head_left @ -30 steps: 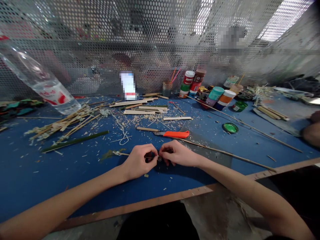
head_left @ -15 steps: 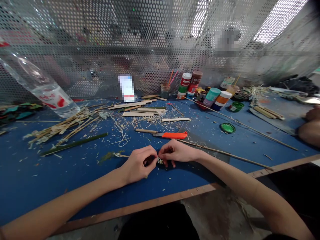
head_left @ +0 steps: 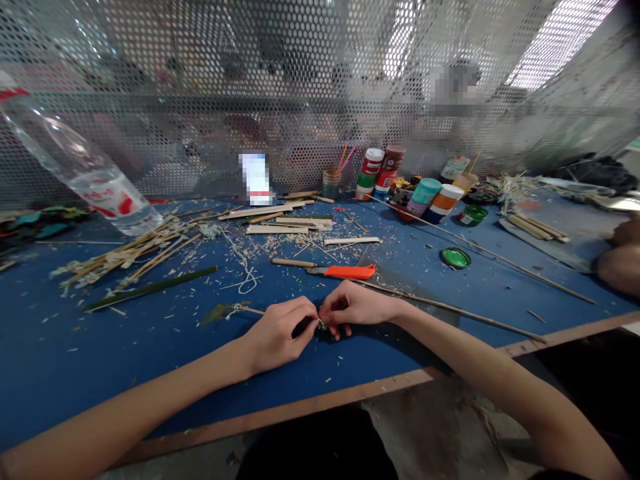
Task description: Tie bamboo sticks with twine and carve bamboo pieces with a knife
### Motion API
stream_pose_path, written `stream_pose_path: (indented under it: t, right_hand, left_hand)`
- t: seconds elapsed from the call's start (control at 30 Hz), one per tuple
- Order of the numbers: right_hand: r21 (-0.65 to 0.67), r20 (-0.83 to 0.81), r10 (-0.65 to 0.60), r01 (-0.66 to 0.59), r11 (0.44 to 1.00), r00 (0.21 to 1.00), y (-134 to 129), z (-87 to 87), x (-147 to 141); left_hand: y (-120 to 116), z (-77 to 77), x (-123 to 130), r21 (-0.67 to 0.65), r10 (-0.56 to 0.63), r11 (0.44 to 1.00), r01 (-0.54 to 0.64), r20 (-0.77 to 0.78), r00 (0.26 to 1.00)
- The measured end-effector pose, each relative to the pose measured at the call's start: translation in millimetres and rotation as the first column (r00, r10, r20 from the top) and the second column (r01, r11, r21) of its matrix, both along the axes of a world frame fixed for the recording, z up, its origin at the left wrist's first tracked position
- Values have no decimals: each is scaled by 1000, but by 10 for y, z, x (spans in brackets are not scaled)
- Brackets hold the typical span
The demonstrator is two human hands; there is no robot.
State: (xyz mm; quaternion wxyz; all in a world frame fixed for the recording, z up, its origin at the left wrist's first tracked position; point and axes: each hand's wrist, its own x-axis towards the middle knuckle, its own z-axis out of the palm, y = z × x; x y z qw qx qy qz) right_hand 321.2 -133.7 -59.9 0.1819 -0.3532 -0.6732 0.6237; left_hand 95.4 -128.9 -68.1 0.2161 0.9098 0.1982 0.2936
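My left hand (head_left: 283, 330) is closed in a pinch, thumb against forefinger, on a thin bamboo stick (head_left: 253, 310) whose far end sticks out to the left behind the knuckles. Pale string (head_left: 238, 307) is knotted around that far end. Touching it fingertip to fingertip, my right hand (head_left: 345, 310) is also pinched closed, on a small tuft of pale string (head_left: 322, 325) at the stick's near end. The fingers hide most of this spot. An orange utility knife (head_left: 350, 271) lies just beyond my right hand, blade pointing left.
On the blue table (head_left: 200, 387) lie bundled sticks with string (head_left: 135, 253), a green bamboo strip (head_left: 150, 289), split strips (head_left: 277, 229) and long rods (head_left: 450, 307). Farther back are a water bottle (head_left: 110, 193), a lit phone (head_left: 257, 179) and paint jars (head_left: 425, 193). Someone's hand (head_left: 620, 257) rests far right.
The two hands stay pinched together in nearly the same place, with the fingertips shifted slightly. The pale tuft between them shows less now. The view has tilted a little.
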Motion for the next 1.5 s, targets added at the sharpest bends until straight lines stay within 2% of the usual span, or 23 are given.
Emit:
stream_pose_path:
  t: [0.3,0.6,0.73,0.87,0.97,1.1,1.17,1.5]
  right_hand:
    - [43,43,-110,109,993,993,-37,-53,-69]
    - [101,81,-254,246,964,964,-107,-62,-174]
    - [119,86,-260,249,961,962,-125,-33,-173]
    - [212,97,-245,220,952,965,-143,-17,-171]
    - [381,144,-265,194,904,954,-147,-18,-166]
    - [663,264,-307,59,746,914,-153,-17,-143]
    - [704,303,-305,3,710,903,-161,-16,-133]
    - [747,432,-353,-111,655,830,-208,-59,-171]
  left_hand:
    - [-10,-25,19,-21,85,996,-85,-12,996]
    - [21,-34,18,-76,95,993,-93,15,995]
    - [20,-19,22,-100,97,991,-94,25,995]
    - [24,-24,21,-100,99,990,-97,12,995]
    - [36,-29,21,-106,104,989,-104,-4,995]
    - [58,-27,27,-118,123,985,-126,-31,992]
    - [68,-28,32,-118,140,982,-144,-45,989]
    - [92,-66,53,-83,216,971,-223,-85,973]
